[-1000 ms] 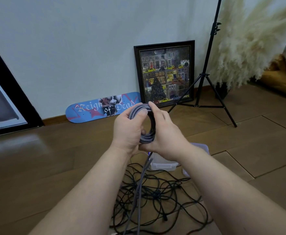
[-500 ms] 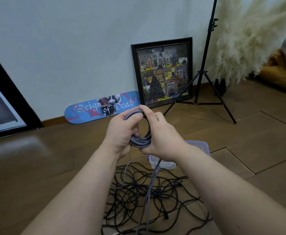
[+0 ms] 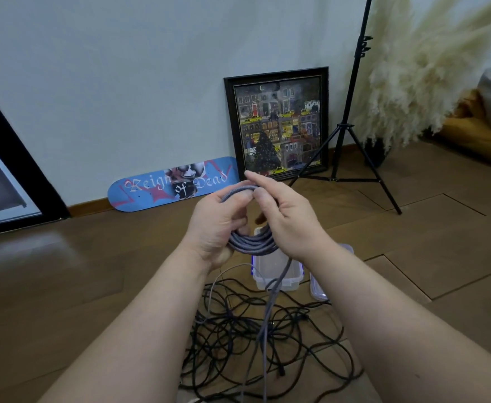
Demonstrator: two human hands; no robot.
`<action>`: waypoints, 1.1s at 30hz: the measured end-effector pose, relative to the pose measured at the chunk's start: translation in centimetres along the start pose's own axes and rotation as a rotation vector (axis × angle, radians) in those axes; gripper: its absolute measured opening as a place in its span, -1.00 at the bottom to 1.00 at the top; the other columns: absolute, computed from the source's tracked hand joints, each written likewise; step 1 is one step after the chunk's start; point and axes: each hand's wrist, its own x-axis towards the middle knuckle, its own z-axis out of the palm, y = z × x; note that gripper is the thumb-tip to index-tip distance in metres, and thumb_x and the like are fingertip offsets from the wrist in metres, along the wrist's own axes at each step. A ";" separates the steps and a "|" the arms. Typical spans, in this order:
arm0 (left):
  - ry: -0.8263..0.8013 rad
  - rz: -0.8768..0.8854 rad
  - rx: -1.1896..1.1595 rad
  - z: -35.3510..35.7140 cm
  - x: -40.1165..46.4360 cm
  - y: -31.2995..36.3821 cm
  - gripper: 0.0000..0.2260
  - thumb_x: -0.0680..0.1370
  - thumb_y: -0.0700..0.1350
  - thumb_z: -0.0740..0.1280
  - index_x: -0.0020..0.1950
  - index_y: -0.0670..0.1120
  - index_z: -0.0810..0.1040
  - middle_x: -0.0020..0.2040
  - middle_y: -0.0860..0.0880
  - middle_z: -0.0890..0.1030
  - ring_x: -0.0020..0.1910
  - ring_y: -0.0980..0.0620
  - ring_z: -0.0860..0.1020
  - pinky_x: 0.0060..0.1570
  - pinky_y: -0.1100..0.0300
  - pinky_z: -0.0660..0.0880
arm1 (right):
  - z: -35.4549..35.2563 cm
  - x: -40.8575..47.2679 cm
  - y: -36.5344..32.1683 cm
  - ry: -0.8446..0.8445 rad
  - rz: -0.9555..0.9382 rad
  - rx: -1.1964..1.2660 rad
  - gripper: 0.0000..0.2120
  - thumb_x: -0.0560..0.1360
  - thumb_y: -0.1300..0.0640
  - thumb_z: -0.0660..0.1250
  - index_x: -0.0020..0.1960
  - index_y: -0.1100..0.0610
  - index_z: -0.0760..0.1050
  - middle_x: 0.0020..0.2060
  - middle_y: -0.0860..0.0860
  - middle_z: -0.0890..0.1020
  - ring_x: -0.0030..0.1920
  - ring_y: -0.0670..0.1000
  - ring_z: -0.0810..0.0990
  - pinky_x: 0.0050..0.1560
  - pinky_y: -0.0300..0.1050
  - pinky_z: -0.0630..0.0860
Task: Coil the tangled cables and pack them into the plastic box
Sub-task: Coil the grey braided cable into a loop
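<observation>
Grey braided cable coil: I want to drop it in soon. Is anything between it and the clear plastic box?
Nothing visible blocks it: the grey braided cable coil hangs above the open clear plastic box, whose lid lies alongside.

wall (image 3: 122,68): plain pale, fills 12 o'clock
floor (image 3: 64,286): brown wood planks, bit glossy
skateboard (image 3: 171,184): blue deck, on edge against wall, 11
picture (image 3: 279,126): dark frame, leaning at 12
tripod (image 3: 352,117): black, 1
pampas (image 3: 430,68): cream, 2
cushion (image 3: 477,132): mustard, 3
dark frame (image 3: 14,158): 9

The right hand (image 3: 289,219) hides part of the plastic box (image 3: 277,271).
</observation>
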 end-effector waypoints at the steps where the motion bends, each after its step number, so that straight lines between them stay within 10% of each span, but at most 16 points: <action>1: 0.002 0.009 -0.006 0.1 0.0 -0.1 -0.84 0.61 -0.27 0.21 0.07 -0.13 0.58 -0.53 0.10 0.27 -0.60 0.20 0.18 -0.55 0.33 0.17 | 0.1 0.1 0.2 0.039 0.009 0.025 -0.70 0.64 0.11 0.18 0.34 0.01 0.50 0.11 0.03 0.61 0.01 -0.14 0.54 0.09 -0.27 0.43; 10: 0.402 0.312 0.387 0.3 0.9 -2.9 -0.91 0.52 -0.14 0.44 -0.08 0.06 0.62 -0.23 0.05 0.61 -0.33 0.11 0.50 -0.21 0.15 0.44 | 3.7 0.0 -0.7 0.473 0.426 0.543 -0.76 0.61 0.13 0.26 -0.13 0.18 0.64 -0.30 0.02 0.58 -0.35 -0.08 0.37 -0.25 -0.14 0.35; 17: 0.206 0.383 0.477 0.0 0.5 -2.4 -0.69 0.55 -0.21 0.40 0.10 0.21 0.54 0.00 0.11 0.66 -0.04 0.20 0.62 0.04 0.35 0.51 | 2.5 0.0 -1.3 0.368 0.596 0.788 -0.79 0.60 0.09 0.28 0.00 0.17 0.65 -0.28 0.07 0.56 -0.38 -0.06 0.39 -0.32 -0.13 0.35; 21: 0.185 0.397 0.483 -0.2 0.9 -2.1 -0.74 0.56 -0.25 0.37 0.02 0.15 0.59 -0.11 0.16 0.65 -0.22 0.25 0.58 -0.10 0.29 0.49 | 1.1 0.1 -1.6 0.221 0.558 0.819 -0.76 0.62 0.09 0.23 0.23 0.13 0.53 -0.25 0.01 0.57 -0.29 0.00 0.48 -0.28 -0.11 0.41; 26: 0.294 0.267 0.322 -1.3 1.6 -1.8 -0.82 0.57 -0.22 0.37 -0.07 0.07 0.64 -0.20 0.10 0.64 -0.32 0.18 0.50 -0.15 0.16 0.42 | -1.9 0.0 -0.2 -0.247 0.085 -0.168 0.13 0.24 -0.20 0.55 0.57 -0.15 -0.10 0.49 -0.09 0.14 0.39 -0.01 0.36 0.34 -0.05 0.37; 33: 0.212 0.239 0.382 -1.3 1.4 -1.1 -0.92 0.57 -0.12 0.38 -0.01 0.07 0.60 -0.29 0.17 0.60 -0.41 0.24 0.49 -0.27 0.28 0.42 | -0.7 -0.5 0.2 -0.374 -0.063 -0.530 0.27 0.20 -0.07 0.63 0.52 -0.28 -0.29 0.51 -0.06 0.03 0.31 0.18 0.47 0.23 0.04 0.48</action>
